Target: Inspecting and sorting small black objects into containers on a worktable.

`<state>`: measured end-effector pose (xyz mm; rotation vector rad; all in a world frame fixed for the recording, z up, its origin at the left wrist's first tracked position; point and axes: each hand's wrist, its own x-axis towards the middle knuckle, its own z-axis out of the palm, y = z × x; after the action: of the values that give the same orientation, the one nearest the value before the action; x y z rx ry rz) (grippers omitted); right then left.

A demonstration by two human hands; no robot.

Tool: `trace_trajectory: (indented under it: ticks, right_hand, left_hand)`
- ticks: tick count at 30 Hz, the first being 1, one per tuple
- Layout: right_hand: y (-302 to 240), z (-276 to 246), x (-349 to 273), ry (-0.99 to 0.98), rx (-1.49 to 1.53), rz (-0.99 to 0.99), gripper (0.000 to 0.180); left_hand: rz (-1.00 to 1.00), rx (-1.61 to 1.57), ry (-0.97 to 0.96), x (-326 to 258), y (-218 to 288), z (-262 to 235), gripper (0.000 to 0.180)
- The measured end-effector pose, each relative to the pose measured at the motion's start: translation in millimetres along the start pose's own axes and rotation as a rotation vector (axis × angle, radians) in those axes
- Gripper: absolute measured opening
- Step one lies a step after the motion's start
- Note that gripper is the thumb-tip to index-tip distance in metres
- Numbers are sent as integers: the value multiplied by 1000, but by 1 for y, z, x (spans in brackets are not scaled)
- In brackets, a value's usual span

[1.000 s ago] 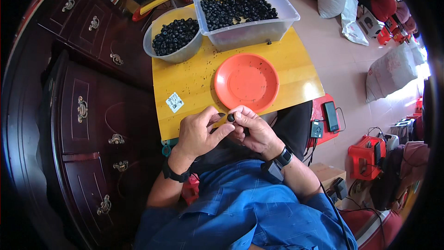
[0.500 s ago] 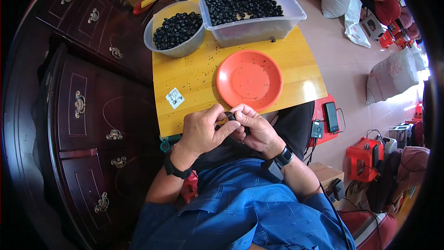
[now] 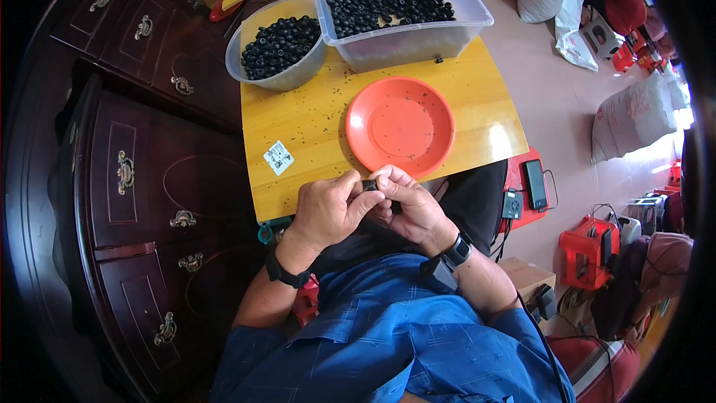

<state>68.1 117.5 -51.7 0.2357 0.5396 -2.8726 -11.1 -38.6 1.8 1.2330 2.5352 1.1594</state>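
Note:
Between my two hands, just in front of the table's near edge, is a small black ring-like part point(image 3: 369, 186). My left hand point(image 3: 325, 209) pinches it with thumb and index finger, and my right hand point(image 3: 409, 209) grips it from the other side. Some of it is covered by my fingers. Right beyond the hands lies a shallow orange plate point(image 3: 400, 125), dotted with tiny dark specks. Farther back, a round translucent bowl point(image 3: 291, 85) and a rectangular clear bin point(image 3: 406, 46) both hold many similar black parts.
Scattered specks and a white printed packet point(image 3: 279, 157) lie on the yellow table point(image 3: 481, 108). One black piece point(image 3: 439, 60) sits beside the bin. A dark wooden cabinet point(image 3: 142, 186) flanks the left. On the right, a phone point(image 3: 534, 184) rests on a red stool; white sacks point(image 3: 631, 119) stand on the floor.
Both hands keep their grip on the black part, with only slight finger movement. The table and containers appear shifted slightly left and up in the picture.

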Motion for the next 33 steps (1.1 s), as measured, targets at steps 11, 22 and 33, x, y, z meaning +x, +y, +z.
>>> trace_trajectory:
  ticks: [11,22,33]
  right_hand:
    - [-3,6,-2,34,19,31,9]
    - [-3,5,-3,194,59,173,18]
    - [-6,7,-2,131,135,131,33]
  left_hand:
    - [20,-49,69,6,15,-8,28]
    - [-113,2,-387,25,-10,-66,22]
    - [-85,-6,72,26,-8,-57,32]
